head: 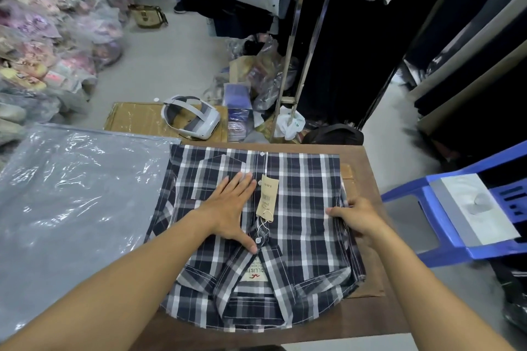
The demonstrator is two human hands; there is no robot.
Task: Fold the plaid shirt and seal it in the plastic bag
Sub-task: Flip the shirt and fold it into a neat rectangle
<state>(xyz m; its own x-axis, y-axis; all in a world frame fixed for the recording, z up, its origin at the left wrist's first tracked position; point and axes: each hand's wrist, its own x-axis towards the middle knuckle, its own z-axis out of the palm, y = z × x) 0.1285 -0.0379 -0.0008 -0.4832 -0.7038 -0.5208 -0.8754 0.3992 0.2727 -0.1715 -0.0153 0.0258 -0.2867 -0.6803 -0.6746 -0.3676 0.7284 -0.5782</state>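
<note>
The plaid shirt [302, 208], navy, grey and white, lies folded front-up on the brown table [370, 319], collar toward me. A beige price tag [267, 198] hangs at its button placket. My left hand [231, 208] presses flat on the shirt's chest, fingers spread near the pocket. My right hand [356, 215] grips the shirt's right folded edge, thumb on top and fingers tucked under. The clear plastic bag [74, 199], grey inside, lies flat to the left of the shirt, touching its left edge.
A blue plastic chair [456, 242] with a grey-white packet on its seat stands right of the table. Beyond the table lie a white headset [191, 120] on cardboard, bags of goods and a metal clothes rack [296, 45]. Bagged garments [51, 37] pile up at left.
</note>
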